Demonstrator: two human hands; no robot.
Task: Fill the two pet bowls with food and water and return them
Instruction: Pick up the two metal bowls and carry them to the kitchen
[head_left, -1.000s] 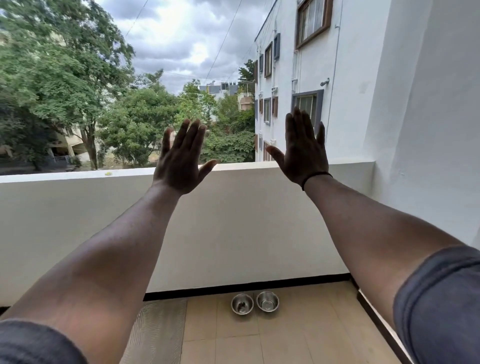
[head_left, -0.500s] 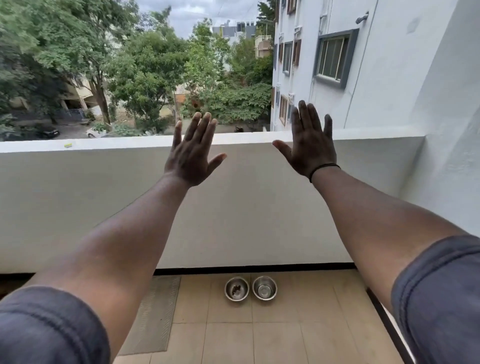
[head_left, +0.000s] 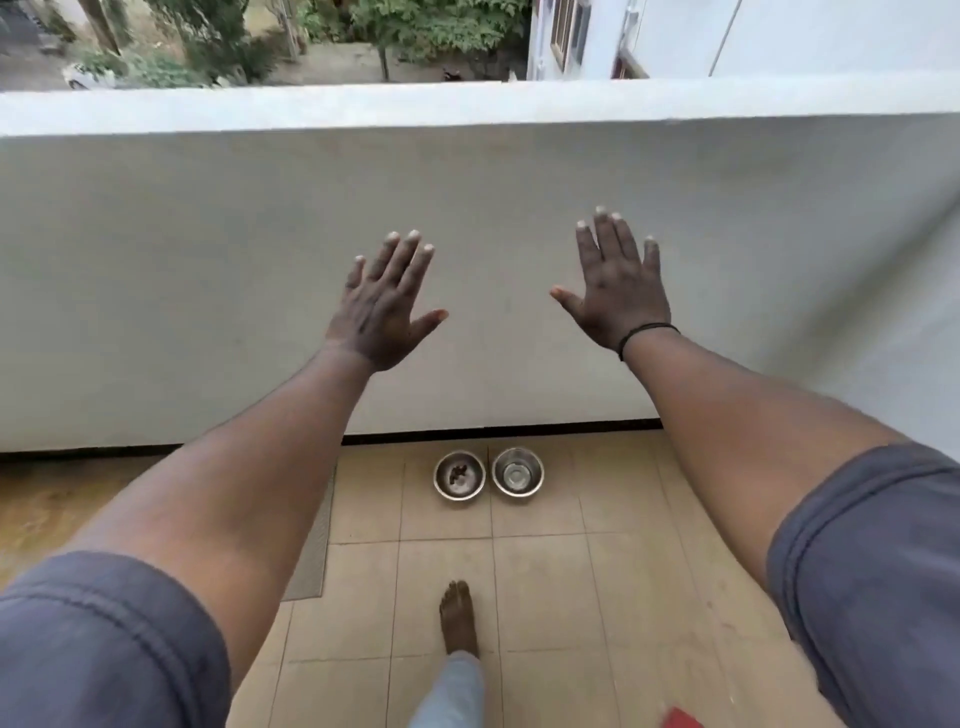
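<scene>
Head view: left hand (head_left: 382, 312) and right hand (head_left: 618, 291) spread wide, holding nothing; two steel bowls (head_left: 488, 474) at six o'clock below them, easily kicked by the stepping foot (head_left: 458, 618).

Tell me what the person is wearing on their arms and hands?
Both arms have dark grey-blue sleeves rolled up above the elbows. The right hand has a thin black band around its wrist. The left hand wears nothing.
</scene>
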